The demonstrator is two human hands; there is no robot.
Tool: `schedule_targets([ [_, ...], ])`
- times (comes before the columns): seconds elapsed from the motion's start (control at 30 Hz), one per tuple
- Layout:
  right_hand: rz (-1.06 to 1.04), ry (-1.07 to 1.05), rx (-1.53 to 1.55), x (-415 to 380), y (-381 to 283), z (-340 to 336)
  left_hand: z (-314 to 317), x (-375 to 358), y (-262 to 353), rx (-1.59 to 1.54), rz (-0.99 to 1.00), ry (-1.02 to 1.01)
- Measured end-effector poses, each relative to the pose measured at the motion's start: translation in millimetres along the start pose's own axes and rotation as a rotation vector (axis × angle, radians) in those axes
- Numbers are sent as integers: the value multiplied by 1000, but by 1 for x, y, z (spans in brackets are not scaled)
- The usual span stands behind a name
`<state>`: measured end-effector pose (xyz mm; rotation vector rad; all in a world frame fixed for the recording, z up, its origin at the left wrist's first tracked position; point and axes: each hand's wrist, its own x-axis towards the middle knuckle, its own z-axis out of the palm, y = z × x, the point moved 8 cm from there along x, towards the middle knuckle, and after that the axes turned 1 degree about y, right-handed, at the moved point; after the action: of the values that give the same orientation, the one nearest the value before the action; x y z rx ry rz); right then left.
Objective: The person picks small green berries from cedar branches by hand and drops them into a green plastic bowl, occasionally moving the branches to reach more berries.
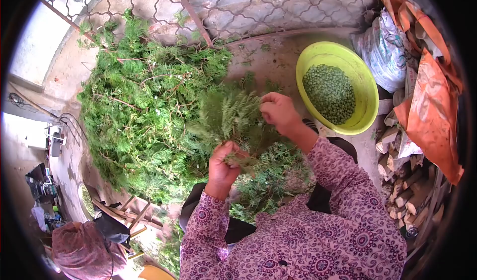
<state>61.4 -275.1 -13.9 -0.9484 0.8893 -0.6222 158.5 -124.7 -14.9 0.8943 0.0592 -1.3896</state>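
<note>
My left hand (223,168) is closed around the stem end of a feathery evergreen sprig (232,113), which fans upward and is slightly blurred. At the sprig's right edge is my right hand (282,113), fingers curled into a pinch; whatever lies between them is hidden. Left of my hands spreads a big heap of cut evergreen branches (144,116), with small pale cones among the leaves. More loose greenery (273,180) lies between my knees. A yellow-green basin (367,89) stands to the right of my right hand, holding many small round green cones (329,94).
A wire mesh fence (278,4) runs along the back. On the right are a white sack (380,51), an orange sheet (432,116) and stacked firewood (410,190). Another person (84,245) is at the lower left, near a wooden frame (139,215).
</note>
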Motion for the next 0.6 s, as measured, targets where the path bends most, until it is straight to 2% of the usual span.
schedule_targets([
  [0.03, 1, -2, -1, -4, -5, -1, -5, 0, 3, -20, 2, 7],
  [0.1, 222, -110, 349, -11, 3, 11, -14, 2, 7, -48, 10, 19],
  [0.13, 226, -111, 348, -11, 2, 12, -15, 3, 7, -8, 4, -1],
  [0.2, 307, -360, 364, -19, 4, 33, -14, 4, 4, 35, -6, -20],
  [0.23, 306, -359, 365, -18, 6, 33, -15, 4, 3, 56, -4, 21],
  [0.3, 243, -441, 169, -20, 7, 42, -16, 5, 4, 79, -1, 59],
  [0.43, 126, -367, -16, -26, -2, 45, -7, 3, 2, 48, -38, -27],
  [0.5, -53, -343, -129, -24, -11, 44, -7, 4, 0, 46, -44, -31],
  [0.6, -176, -383, -289, -21, -8, 46, -9, 6, 0, -36, -9, -42],
])
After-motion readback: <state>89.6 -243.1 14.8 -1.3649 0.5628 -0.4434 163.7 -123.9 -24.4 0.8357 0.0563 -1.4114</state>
